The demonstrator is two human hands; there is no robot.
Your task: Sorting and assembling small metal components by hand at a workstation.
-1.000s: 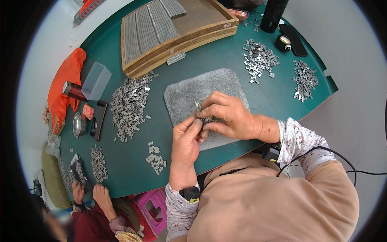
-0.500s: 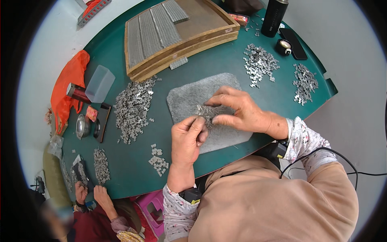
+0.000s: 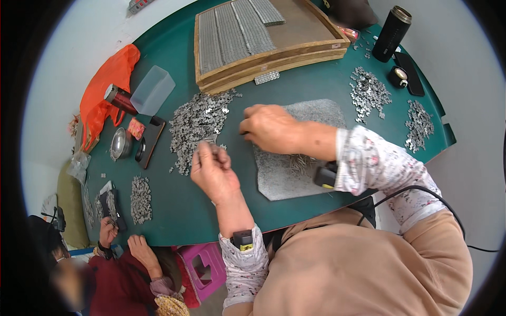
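My left hand (image 3: pixel 212 169) hovers over the green table (image 3: pixel 179 210), its fingertips pinched on small metal pieces just below the big loose pile of metal pieces (image 3: pixel 196 122). My right hand (image 3: pixel 270 127) lies knuckles up at the left edge of the grey felt pad (image 3: pixel 295 176). Its fingers curl down toward the pile, so I cannot see what is under them. A wooden tray (image 3: pixel 274 60) at the back holds neat rows of the same pieces.
Two smaller piles (image 3: pixel 369 92) (image 3: pixel 419 122) lie at the right, by a black bottle (image 3: pixel 391 32). A clear plastic box (image 3: pixel 152 89), orange bag (image 3: pixel 108 87) and metal bowl (image 3: pixel 120 143) stand left. Another person's hands (image 3: pixel 124 239) work at the lower left.
Both my hands have moved left from the middle of the grey pad to its left edge and the big pile. The left hand now pinches pieces off the pad.
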